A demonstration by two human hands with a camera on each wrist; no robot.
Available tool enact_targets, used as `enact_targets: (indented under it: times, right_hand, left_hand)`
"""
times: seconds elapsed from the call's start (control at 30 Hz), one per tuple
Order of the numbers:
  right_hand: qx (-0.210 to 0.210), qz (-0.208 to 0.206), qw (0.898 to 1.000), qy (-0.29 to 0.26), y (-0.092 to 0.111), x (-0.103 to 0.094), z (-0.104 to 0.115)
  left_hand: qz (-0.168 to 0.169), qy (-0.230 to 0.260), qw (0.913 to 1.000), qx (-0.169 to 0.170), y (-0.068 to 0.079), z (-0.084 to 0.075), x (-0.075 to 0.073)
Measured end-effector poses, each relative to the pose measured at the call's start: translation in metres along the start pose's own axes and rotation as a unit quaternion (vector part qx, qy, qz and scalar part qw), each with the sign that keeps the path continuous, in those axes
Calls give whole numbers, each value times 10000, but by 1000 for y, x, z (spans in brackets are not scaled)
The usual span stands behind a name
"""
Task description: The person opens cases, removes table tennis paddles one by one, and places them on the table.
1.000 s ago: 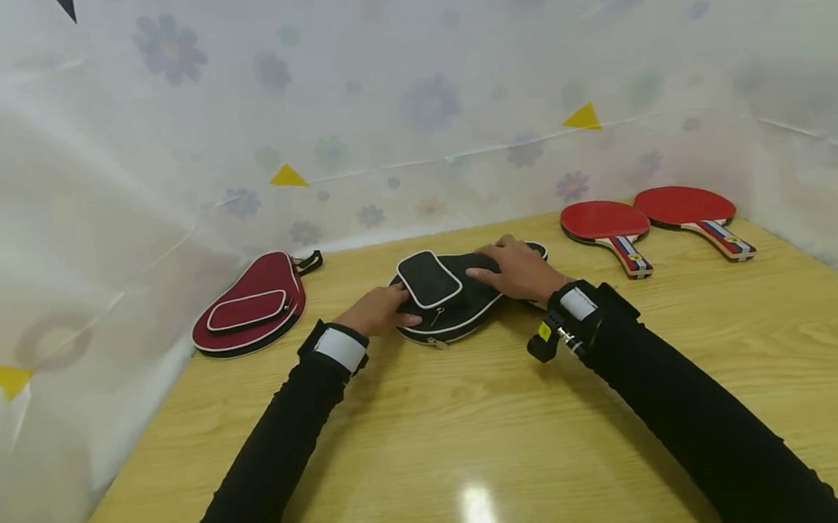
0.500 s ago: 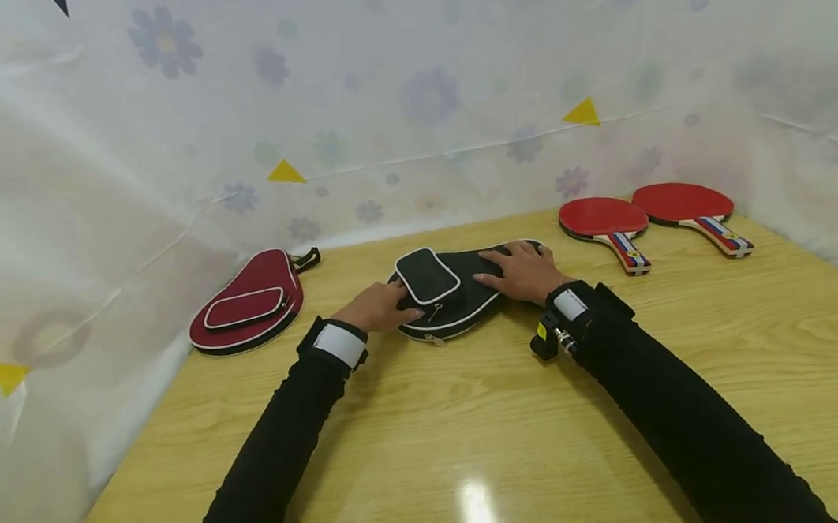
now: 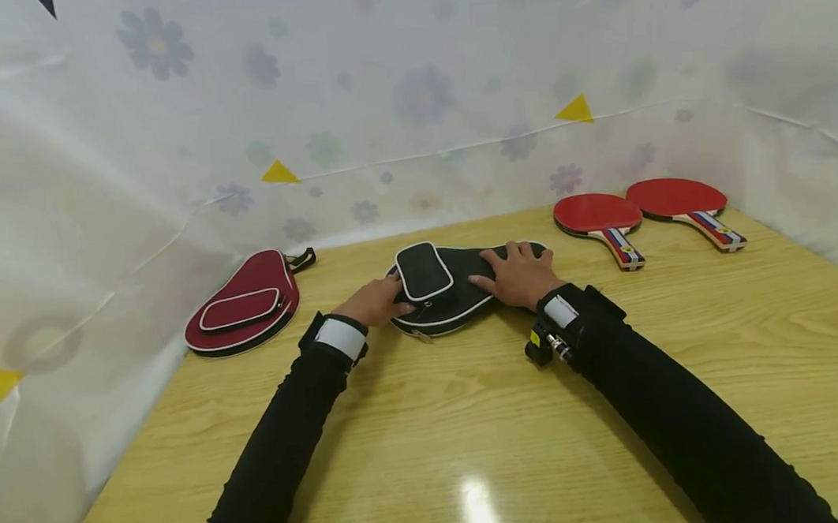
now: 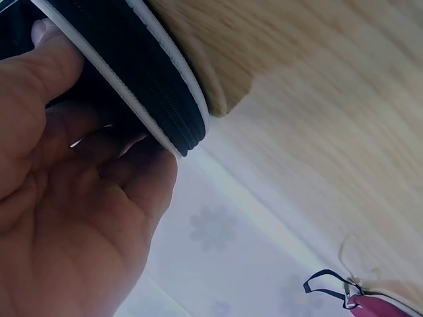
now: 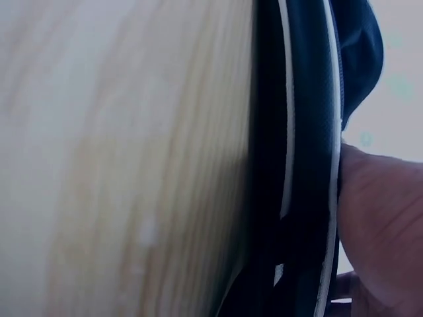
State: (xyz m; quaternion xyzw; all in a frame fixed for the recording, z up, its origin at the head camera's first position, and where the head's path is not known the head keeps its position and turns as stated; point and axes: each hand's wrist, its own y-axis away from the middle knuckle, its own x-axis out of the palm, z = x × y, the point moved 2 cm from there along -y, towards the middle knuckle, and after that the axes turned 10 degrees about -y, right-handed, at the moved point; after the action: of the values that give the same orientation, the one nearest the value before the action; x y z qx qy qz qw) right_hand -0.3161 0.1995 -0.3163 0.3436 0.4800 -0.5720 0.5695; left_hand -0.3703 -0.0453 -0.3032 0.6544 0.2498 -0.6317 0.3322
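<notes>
A black table tennis bat case point(image 3: 463, 291) with white piping lies flat on the table. Its small raised pocket point(image 3: 425, 271) is on the wide, rounded end. My left hand point(image 3: 373, 302) holds that end, thumb on top near the zip pull and fingers bent beside the pocket. In the left wrist view the thumb point(image 4: 56, 63) lies over the piping, above the zipped side point(image 4: 142, 72). My right hand point(image 3: 522, 276) rests on the narrow end with fingers spread. The right wrist view shows part of this hand point(image 5: 383, 224) against the case's edge point(image 5: 310, 132).
A dark red bat case point(image 3: 243, 302) with a black wrist loop point(image 3: 301, 260) lies at the left. Two red table tennis bats, one nearer point(image 3: 597, 213) and one farther right point(image 3: 677, 198), lie at the back right. A flowered white sheet point(image 3: 382, 97) hangs behind the wooden table point(image 3: 400, 436).
My right hand's fingers have spread wider on the narrow end of the black case. The left hand stays at the rounded end. The whole head view has shifted slightly.
</notes>
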Motion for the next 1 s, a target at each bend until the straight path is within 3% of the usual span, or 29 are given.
enact_targets:
  times: [0.27,0.53,0.77,0.9,1.0]
  right_hand:
    - [232,-77,9994,240,1,-4,9]
    - [251,-311,9987,312,3,-9,15]
    - [242,-469,9979,379,5,-9,16]
    - [311,-300,9986,311,7,-6,17]
    - [329,-186,9991,211,7,-6,16]
  left_hand:
    - [-89,-127,9999,-32,-8,4,-3]
    - [-15,-205,9994,-295,-17,7,-9]
    - [-44,-117,9998,-165,-16,9,-11]
    - [-21,2,9987,-500,-7,9,-8]
    - [-40,175,9945,-1031,6,6,-7]
